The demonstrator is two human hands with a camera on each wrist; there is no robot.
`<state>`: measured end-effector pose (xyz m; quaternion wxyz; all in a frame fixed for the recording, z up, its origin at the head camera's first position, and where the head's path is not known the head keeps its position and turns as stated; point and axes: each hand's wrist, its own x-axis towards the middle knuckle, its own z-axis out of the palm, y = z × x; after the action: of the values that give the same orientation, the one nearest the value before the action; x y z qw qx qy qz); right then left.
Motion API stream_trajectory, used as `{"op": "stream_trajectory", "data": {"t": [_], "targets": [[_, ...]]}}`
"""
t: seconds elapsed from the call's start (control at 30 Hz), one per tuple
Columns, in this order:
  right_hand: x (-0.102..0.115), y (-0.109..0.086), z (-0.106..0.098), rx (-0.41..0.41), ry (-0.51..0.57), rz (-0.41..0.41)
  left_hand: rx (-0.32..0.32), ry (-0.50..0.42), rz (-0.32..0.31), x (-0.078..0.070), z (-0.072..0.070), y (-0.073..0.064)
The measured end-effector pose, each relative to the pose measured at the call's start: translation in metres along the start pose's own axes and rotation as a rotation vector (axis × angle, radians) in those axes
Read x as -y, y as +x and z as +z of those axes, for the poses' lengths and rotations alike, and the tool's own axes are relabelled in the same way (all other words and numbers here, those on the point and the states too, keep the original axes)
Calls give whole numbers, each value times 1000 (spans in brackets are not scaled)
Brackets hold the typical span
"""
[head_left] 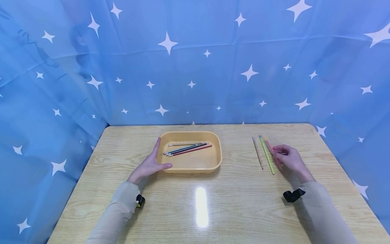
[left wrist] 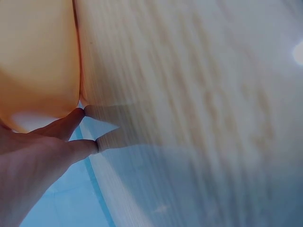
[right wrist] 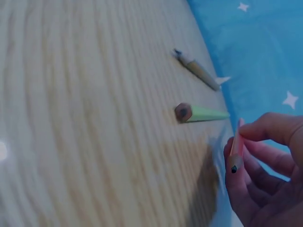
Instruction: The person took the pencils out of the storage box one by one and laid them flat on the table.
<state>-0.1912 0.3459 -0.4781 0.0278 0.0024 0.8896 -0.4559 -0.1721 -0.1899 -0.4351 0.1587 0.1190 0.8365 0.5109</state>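
My left hand spans the front left corner of a yellow plastic tray, its straight fingers along the left side and its thumb at the front rim. In the left wrist view the fingertips touch the tray's wall. Several pencils lie in the tray, among them a red pencil. My right hand pinches a pink pencil between thumb and fingers. Left of it on the table lie a light green pencil and a gold-brown pencil, side by side.
The wooden table runs back to a blue curtain with white stars. A bright light reflection shows on the tabletop in front of the tray. Black wrist devices sit below both sleeves.
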Motion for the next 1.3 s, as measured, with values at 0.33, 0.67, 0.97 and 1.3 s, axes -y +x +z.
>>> {"op": "stream_trajectory", "data": {"t": [0.33, 0.67, 0.97, 1.3], "targets": [[-4, 6, 4, -29, -131, 12, 5, -9, 7, 2, 0, 1], [-2, 7, 4, -37, -185, -1, -7, -11, 9, 0, 0, 0], [7, 1, 3, -19, -123, -37, -5, -3, 13, 5, -1, 2], [34, -1, 12, 38, -68, -88, -25, 23, 16, 42, 3, 17]]}}
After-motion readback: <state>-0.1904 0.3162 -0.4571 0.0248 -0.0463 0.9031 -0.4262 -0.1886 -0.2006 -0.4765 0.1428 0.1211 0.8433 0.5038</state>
